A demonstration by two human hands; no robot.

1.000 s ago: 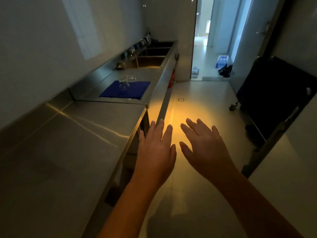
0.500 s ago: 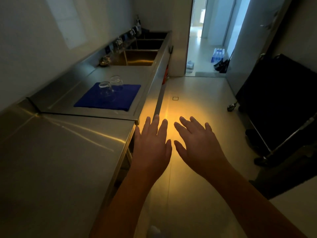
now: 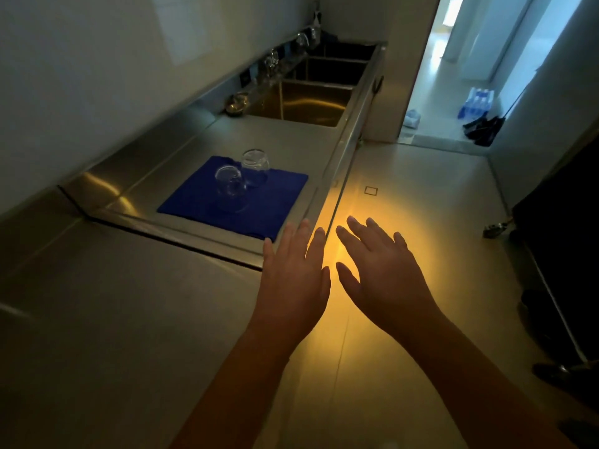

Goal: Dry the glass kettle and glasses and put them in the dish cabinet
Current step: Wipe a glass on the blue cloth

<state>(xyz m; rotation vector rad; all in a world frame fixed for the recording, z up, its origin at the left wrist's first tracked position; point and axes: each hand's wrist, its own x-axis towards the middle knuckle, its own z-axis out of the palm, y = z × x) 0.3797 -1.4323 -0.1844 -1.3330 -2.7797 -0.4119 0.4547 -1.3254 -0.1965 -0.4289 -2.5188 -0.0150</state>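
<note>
Apparently early stage: two clear rounded glasses (image 3: 230, 187) sit on a dark blue square cloth (image 3: 194, 204) at centre-left of frame, not yet shelved, while left hand (image 3: 293, 283) and right hand (image 3: 385, 280) hover flat, fingers spread, holding nothing; no kettle identifiable.

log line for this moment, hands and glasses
left hand open, empty | right hand open, empty | glasses both on blue cloth on steel counter, untouched
</note>
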